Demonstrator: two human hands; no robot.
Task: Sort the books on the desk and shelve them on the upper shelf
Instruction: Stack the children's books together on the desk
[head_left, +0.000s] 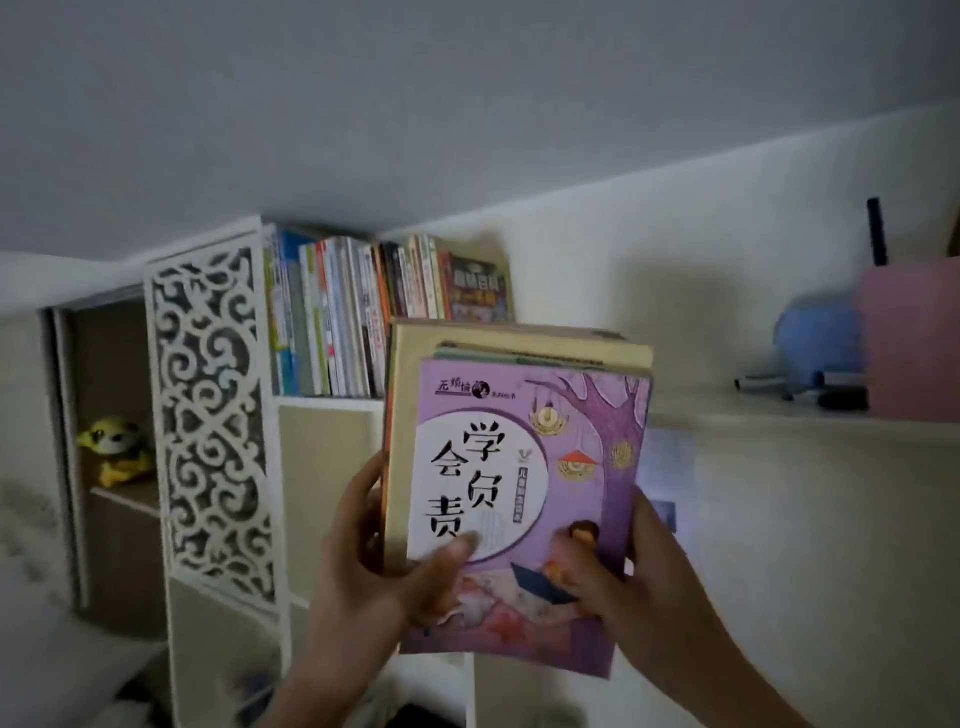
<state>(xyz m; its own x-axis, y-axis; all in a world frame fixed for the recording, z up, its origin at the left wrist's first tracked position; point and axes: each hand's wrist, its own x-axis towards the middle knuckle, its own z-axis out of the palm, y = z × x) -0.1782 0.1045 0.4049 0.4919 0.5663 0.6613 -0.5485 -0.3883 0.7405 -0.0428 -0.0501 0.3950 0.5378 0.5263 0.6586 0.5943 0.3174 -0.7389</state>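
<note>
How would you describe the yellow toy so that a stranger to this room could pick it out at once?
Start at the white carved panel left of the shelved books. Left of that panel is a brown cubby, and the toy sits on its shelf. It is the only bright yellow thing there, plush-looking with dark patches.

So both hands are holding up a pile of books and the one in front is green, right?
Not quite. The head view shows the left hand and right hand holding the stack of books, but the front book is purple, not green.
</note>
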